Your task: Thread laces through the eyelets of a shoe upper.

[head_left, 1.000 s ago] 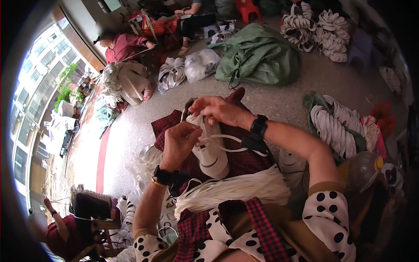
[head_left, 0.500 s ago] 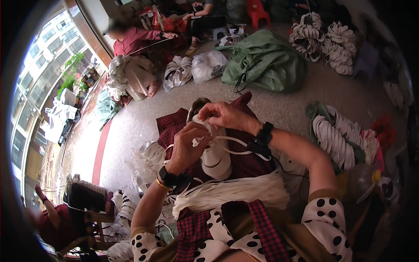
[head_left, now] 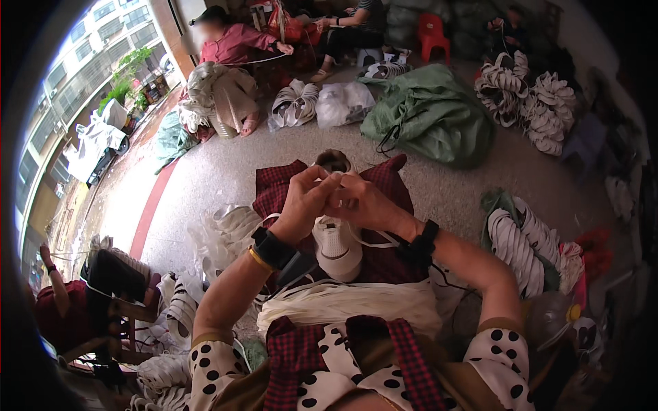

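Observation:
A white sneaker lies on a red-and-black checked cloth over my lap, toe toward me and its brown-lined opening away. Above its upper part my left hand and my right hand meet, fingertips pinched together on a white shoelace. The lace's ends loop out past both wrists; its part between the fingertips is mostly hidden. The hands also cover the eyelets. Nearer my body, a thick bundle of loose off-white laces stretches across my lap.
Clear plastic bags with white pieces lie on my left. Bundled white shoe parts stand at right, near a clear bottle. Ahead are a green sack and a red stool. Other people sit working ahead and at far left.
My hands, apart over the sneaker before, have come together at its upper part, fingertips touching. The lace on the right is drawn in closer. The view has shifted slightly.

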Action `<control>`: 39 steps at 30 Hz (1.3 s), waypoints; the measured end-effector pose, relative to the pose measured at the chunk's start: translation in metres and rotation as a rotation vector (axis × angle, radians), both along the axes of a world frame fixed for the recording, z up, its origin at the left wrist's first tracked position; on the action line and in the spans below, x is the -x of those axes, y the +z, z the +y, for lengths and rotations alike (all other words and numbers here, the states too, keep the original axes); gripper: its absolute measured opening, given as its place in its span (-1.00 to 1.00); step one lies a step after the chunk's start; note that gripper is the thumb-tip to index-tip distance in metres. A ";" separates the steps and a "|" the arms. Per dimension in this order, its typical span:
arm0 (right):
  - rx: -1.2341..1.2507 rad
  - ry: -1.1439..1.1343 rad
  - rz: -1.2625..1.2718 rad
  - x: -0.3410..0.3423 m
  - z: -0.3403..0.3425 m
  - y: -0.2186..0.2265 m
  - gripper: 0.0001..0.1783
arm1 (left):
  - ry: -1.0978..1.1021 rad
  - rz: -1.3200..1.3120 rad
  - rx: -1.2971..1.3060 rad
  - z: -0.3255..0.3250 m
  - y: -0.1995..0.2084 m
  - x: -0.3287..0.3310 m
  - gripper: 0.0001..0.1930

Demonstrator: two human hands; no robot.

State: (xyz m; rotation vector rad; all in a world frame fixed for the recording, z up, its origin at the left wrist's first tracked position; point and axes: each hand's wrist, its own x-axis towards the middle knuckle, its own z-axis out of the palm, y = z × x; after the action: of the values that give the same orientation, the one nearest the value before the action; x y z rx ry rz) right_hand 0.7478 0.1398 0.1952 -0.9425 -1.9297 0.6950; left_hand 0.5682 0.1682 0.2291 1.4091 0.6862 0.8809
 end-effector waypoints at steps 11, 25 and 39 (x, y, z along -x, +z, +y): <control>0.417 -0.122 0.681 -0.100 0.025 -0.016 -0.60 | 0.648 0.188 0.012 0.061 -0.061 0.161 -0.79; -0.087 -0.482 -0.215 -0.114 -0.017 -0.013 -0.77 | 0.297 0.475 -0.666 0.006 -0.021 0.105 -0.71; 0.109 0.229 -0.413 -0.030 -0.047 0.034 -0.82 | -0.015 0.458 -0.664 -0.004 -0.034 0.071 -0.87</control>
State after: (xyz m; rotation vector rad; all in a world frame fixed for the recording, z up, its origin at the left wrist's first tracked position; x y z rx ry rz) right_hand 0.7780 0.0932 0.2292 -1.0001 -2.4115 0.7892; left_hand 0.4971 0.1637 0.1952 2.2523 0.7523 0.8135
